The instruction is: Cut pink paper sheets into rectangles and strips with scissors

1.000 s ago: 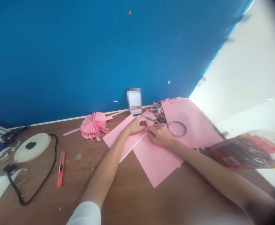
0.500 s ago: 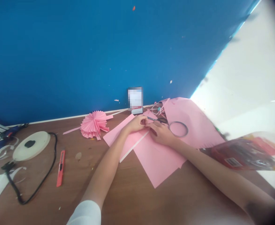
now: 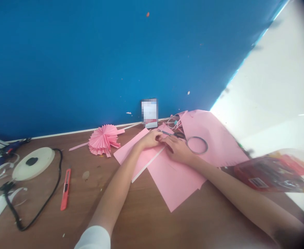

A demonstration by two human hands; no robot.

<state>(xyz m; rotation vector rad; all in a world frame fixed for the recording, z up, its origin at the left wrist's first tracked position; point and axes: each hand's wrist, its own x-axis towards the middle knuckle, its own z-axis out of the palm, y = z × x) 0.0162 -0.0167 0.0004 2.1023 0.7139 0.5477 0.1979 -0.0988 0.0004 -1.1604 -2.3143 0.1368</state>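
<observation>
Sheets of pink paper overlap on the wooden table in front of me. A narrow white strip runs slantwise along the edge of one sheet, up toward my fingers. My left hand rests over the paper with thumb and finger curled into a pinch. Close against it, my right hand has bent fingers, their tips meeting the left fingertips at the strip's upper end. What lies between the fingers is too small to tell. Dark scissors lie just behind my hands, and a grey ring sits beside my right hand.
A pleated pink paper fan lies left of the sheets. Further left are a red box cutter, a pale disc and a black cable. A phone leans on the blue wall. A plastic packet lies at right.
The whole view has shifted slightly, with the table things appearing a little lower. My hands stay at the same spot on the paper, with hardly any finger movement.
</observation>
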